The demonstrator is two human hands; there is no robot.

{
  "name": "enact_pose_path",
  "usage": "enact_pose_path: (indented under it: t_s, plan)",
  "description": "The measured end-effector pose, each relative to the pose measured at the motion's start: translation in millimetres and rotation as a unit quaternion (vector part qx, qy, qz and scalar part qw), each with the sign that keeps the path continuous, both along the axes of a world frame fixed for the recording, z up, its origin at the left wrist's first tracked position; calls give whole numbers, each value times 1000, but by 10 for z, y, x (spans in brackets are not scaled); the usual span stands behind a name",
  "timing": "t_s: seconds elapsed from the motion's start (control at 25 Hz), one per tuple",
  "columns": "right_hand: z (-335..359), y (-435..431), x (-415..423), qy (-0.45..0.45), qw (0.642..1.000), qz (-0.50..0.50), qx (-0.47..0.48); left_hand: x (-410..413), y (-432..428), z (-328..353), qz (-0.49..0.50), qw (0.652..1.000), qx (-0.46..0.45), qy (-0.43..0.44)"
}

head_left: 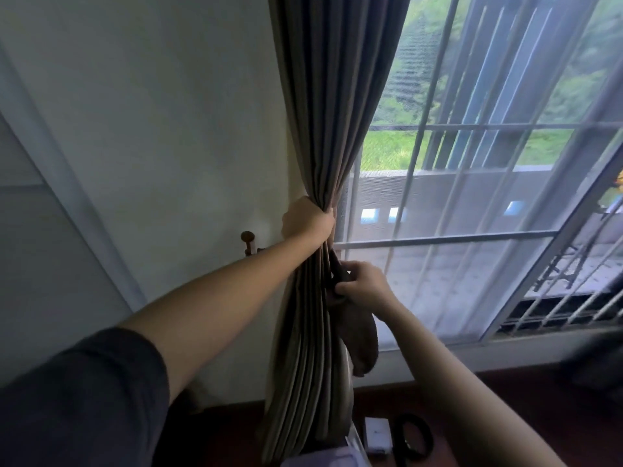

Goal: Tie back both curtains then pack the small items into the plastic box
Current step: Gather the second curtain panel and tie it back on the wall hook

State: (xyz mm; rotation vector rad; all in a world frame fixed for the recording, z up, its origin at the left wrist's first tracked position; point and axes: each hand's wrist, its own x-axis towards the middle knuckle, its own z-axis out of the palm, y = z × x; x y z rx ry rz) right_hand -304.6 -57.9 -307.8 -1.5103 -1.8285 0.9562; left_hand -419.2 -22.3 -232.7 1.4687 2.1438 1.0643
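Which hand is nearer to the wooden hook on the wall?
Left. The left hand grips the gathered curtain just right of the wooden hook; the right hand holds the tieback beyond the curtain, lower and farther away.

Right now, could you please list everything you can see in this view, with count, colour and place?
curtain: one, grey-brown, left of the window, gathered into a bunch
tieback: one, dark brown, at the curtain's right edge, hanging below the right hand
wall hook: one, brown, on the wall left of the curtain
window: one, grey bars, right half of the view
small box: one, white, bottom edge, right of the curtain
ring: one, black, just right of the small box
left hand: one, grips the gathered curtain
right hand: one, holds the tieback
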Motion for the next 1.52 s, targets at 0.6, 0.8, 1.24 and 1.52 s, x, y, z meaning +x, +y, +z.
enact_pose_path:
  t_s: [0.6,0.8,1.24,1.52]
  plan:
    - [-552,-318,-711,99,984,-122,88,53,-2,73,-7,992,-60,-107]
    - [-466,-291,-640,172,967,-179,61,57,-8,67,-14,992,-60,-108]
    - [-424,18,-735,185,960,-204,46,96,-3,5,-20,991,-71,-113]
    - [-389,20,-889,71,963,-253,63,7,34,-45,-47,989,-85,-115]
